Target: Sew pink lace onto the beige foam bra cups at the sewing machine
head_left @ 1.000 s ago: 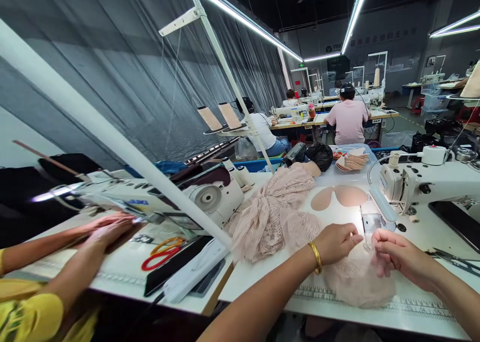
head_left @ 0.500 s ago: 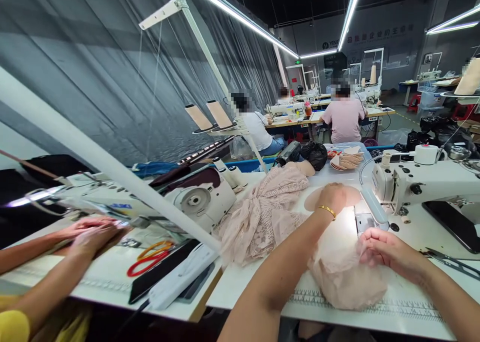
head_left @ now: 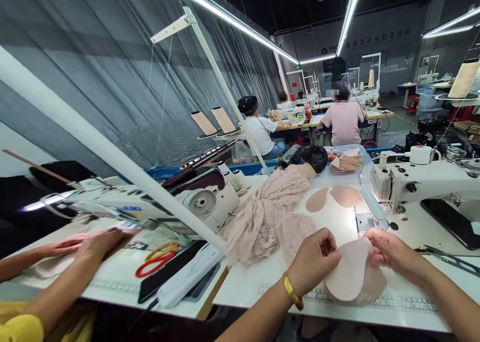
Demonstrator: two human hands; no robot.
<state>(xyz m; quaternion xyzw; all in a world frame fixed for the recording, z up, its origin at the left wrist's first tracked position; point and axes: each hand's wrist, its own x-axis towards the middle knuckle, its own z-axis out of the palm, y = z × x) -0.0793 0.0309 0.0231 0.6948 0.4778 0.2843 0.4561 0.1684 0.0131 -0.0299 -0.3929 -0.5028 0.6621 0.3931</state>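
Over the front of the sewing table, my left hand [head_left: 314,259] pinches the left edge of a pale pink bra cup pad [head_left: 347,277]. My right hand [head_left: 390,252] has its thumb and fingers closed on the pad's upper right corner. Sheer beige fabric [head_left: 376,286] shows behind the pad, below my right fingers; whether those fingers also grip it I cannot tell. Two more cup pads [head_left: 317,200] lie flat beyond my hands. The sewing machine [head_left: 423,182] stands just past my right hand, its lamp lighting the needle plate [head_left: 362,223].
Beige lace fabric [head_left: 258,222] is heaped to the left. Thread snips [head_left: 452,259] and a phone [head_left: 450,222] lie at right. A plastic tray [head_left: 363,164] with stacked pads stands behind. At left, a co-worker's hands [head_left: 97,242] work at another machine, near red-handled scissors [head_left: 155,264].
My left hand has come back from the pads beyond toward me and now holds a cup pad in front of the sheer fabric. My right hand has moved little.
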